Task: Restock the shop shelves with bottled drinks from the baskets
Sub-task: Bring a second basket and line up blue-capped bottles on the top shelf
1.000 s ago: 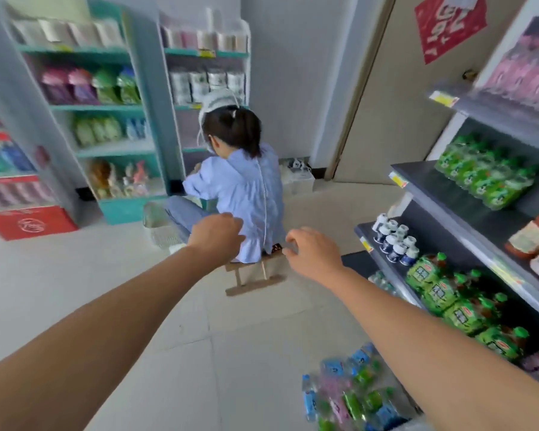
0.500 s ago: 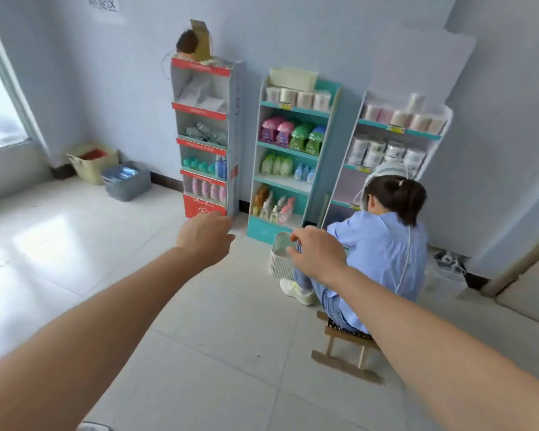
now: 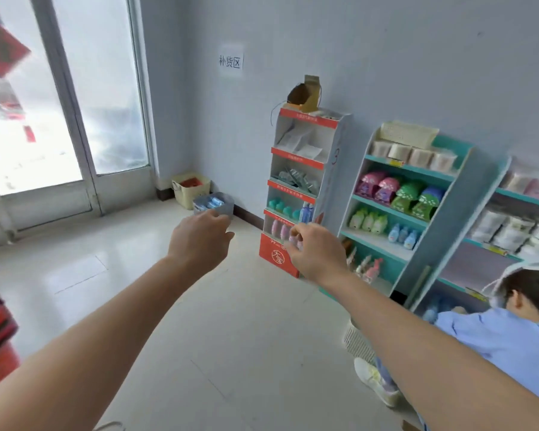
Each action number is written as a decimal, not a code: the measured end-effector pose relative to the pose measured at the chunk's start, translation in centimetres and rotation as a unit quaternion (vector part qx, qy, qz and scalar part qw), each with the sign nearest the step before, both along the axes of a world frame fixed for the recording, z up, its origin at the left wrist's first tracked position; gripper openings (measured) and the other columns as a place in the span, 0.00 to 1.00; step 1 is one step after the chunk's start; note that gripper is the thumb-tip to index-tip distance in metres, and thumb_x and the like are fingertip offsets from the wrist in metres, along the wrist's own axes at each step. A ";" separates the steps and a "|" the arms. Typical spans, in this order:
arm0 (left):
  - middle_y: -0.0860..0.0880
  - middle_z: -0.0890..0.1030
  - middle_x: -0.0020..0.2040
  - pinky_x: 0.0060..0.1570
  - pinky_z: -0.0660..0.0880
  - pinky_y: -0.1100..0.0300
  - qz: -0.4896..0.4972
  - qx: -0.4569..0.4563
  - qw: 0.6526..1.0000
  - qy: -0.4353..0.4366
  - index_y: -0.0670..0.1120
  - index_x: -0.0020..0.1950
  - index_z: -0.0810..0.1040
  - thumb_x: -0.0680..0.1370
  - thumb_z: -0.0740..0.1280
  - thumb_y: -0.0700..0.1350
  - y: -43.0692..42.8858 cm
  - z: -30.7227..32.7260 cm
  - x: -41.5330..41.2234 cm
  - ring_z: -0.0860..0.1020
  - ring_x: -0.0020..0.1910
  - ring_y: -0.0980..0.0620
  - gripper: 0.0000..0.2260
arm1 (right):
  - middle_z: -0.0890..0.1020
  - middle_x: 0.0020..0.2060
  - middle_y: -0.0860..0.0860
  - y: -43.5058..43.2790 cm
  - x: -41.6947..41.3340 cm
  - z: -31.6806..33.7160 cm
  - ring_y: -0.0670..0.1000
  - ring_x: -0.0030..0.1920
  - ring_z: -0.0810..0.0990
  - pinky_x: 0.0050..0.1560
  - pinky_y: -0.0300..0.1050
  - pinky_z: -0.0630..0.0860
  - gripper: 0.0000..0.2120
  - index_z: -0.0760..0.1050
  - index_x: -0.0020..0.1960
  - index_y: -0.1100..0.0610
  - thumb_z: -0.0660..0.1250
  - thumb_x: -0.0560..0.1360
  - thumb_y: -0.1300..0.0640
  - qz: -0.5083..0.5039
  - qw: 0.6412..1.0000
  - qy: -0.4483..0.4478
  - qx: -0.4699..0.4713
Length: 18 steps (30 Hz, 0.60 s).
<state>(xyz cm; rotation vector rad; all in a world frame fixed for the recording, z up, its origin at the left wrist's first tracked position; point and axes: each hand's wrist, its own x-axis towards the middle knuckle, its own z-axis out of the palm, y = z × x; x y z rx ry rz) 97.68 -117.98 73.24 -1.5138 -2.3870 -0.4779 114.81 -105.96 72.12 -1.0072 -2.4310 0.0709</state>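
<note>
Both my arms reach forward over the tiled floor. My left hand (image 3: 198, 241) and my right hand (image 3: 316, 253) hold nothing, fingers loosely curled and apart. Far ahead, in the corner by the wall, a grey basket (image 3: 223, 208) holds blue-capped bottles, partly hidden behind my left hand. Beside it stands a cream basket (image 3: 185, 191) with something red inside. The drink shelves are out of view.
A red-and-white cardboard stand (image 3: 305, 181) and a teal shelf unit (image 3: 417, 194) line the right wall. A person in a blue shirt (image 3: 495, 337) sits low at the right, with a white basket (image 3: 357, 340) beside them. Glass doors (image 3: 75, 104) fill the left.
My view has swung left, from the drink shelves and the seated person to the corner with the two baskets. Both hands stay stretched out and hold nothing.
</note>
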 end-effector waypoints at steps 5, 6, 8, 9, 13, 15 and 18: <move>0.47 0.80 0.53 0.47 0.75 0.52 0.036 0.022 0.999 -0.020 0.45 0.59 0.78 0.79 0.62 0.50 3.1 0.2 -8.1 0.77 0.53 0.43 0.13 | 0.80 0.50 0.52 4.8 -8.6 0.8 0.52 0.52 0.78 0.48 0.47 0.77 0.12 0.77 0.56 0.55 0.64 0.77 0.49 0.025 1.000 0.011 -0.016; 0.47 0.80 0.52 0.48 0.75 0.52 0.041 0.022 0.999 -0.019 0.45 0.59 0.78 0.79 0.62 0.49 3.7 0.2 -9.5 0.77 0.53 0.44 0.13 | 0.80 0.51 0.52 5.7 -10.1 1.0 0.53 0.52 0.78 0.48 0.47 0.77 0.12 0.77 0.56 0.55 0.64 0.77 0.49 0.028 0.999 0.010 -0.021; 0.47 0.80 0.51 0.49 0.75 0.51 0.052 0.019 0.998 -0.016 0.45 0.58 0.79 0.79 0.63 0.49 5.2 0.0 -12.4 0.77 0.53 0.44 0.13 | 0.80 0.51 0.53 7.9 -13.0 1.2 0.53 0.52 0.78 0.49 0.48 0.77 0.13 0.77 0.57 0.55 0.64 0.77 0.49 0.040 0.999 0.007 -0.027; 0.47 0.80 0.50 0.49 0.75 0.51 0.059 0.017 0.998 -0.013 0.45 0.58 0.79 0.79 0.63 0.50 6.1 -0.2 -13.8 0.77 0.53 0.44 0.13 | 0.80 0.51 0.53 9.2 -14.4 1.2 0.53 0.52 0.79 0.49 0.48 0.77 0.14 0.77 0.58 0.56 0.65 0.77 0.49 0.047 0.998 0.008 -0.030; 0.47 0.79 0.51 0.49 0.76 0.51 0.087 0.016 0.996 -0.002 0.45 0.57 0.79 0.79 0.63 0.50 10.4 -0.7 -19.2 0.76 0.54 0.44 0.12 | 0.81 0.50 0.53 14.9 -20.2 1.1 0.53 0.50 0.79 0.48 0.46 0.76 0.14 0.77 0.58 0.57 0.66 0.77 0.50 0.072 0.997 0.010 -0.029; 0.47 0.79 0.51 0.49 0.74 0.51 0.101 0.019 0.995 0.010 0.45 0.57 0.79 0.79 0.63 0.49 13.0 -0.8 -21.6 0.76 0.55 0.44 0.12 | 0.81 0.51 0.53 18.1 -23.1 1.2 0.53 0.51 0.79 0.47 0.46 0.76 0.14 0.77 0.58 0.57 0.65 0.77 0.50 0.083 0.996 0.015 -0.021; 0.46 0.80 0.51 0.49 0.74 0.51 0.123 0.033 0.992 0.014 0.44 0.55 0.80 0.79 0.63 0.48 17.1 -0.5 -25.7 0.77 0.54 0.43 0.11 | 0.81 0.51 0.53 23.1 -27.8 1.6 0.53 0.51 0.78 0.47 0.47 0.77 0.14 0.76 0.58 0.57 0.65 0.77 0.50 0.104 0.994 0.016 -0.014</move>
